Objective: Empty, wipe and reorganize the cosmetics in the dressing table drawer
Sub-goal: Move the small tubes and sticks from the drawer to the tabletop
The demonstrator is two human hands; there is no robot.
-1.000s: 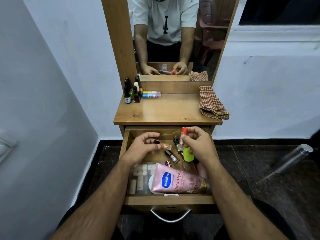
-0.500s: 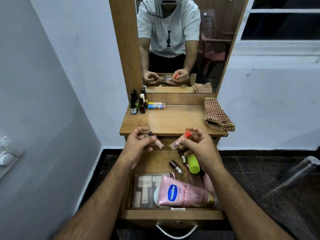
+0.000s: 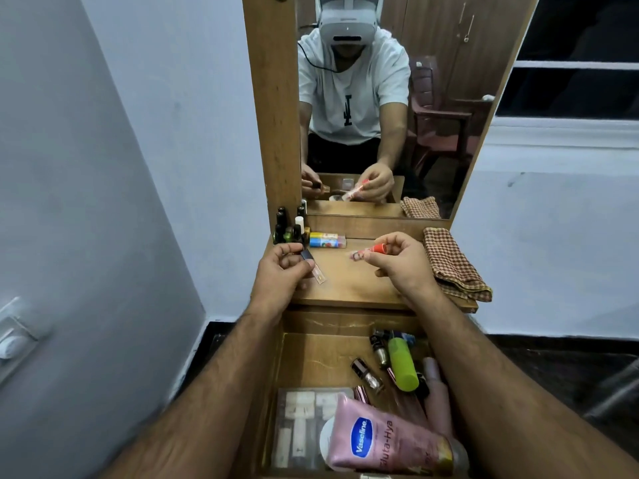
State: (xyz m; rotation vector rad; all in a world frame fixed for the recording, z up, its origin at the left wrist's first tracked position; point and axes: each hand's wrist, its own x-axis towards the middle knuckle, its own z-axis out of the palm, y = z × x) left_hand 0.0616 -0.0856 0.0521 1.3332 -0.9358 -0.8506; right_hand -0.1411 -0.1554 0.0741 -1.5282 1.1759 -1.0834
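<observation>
Over the wooden tabletop [image 3: 349,281], my left hand [image 3: 281,274] pinches a small clear tube with a black cap [image 3: 313,267]. My right hand [image 3: 403,262] pinches a clear tube with an orange-red cap [image 3: 370,252]. The open drawer [image 3: 311,347] below holds a pink Vaseline tube [image 3: 383,440], a lime-green bottle [image 3: 401,363], a clear flat case [image 3: 299,426] and several small bottles and lipsticks [image 3: 366,373]. Several nail-polish bottles [image 3: 288,229] and a colourful tube [image 3: 326,239] stand at the tabletop's back left.
A folded checked cloth [image 3: 449,264] lies on the tabletop's right side. A mirror [image 3: 390,98] rises behind the table and reflects the person. Grey walls close in on the left and right, and dark floor tiles [image 3: 553,357] lie to the right.
Both hands have lifted out of the drawer and moved forward over the tabletop, each still holding its small tube. The hands are now further apart.
</observation>
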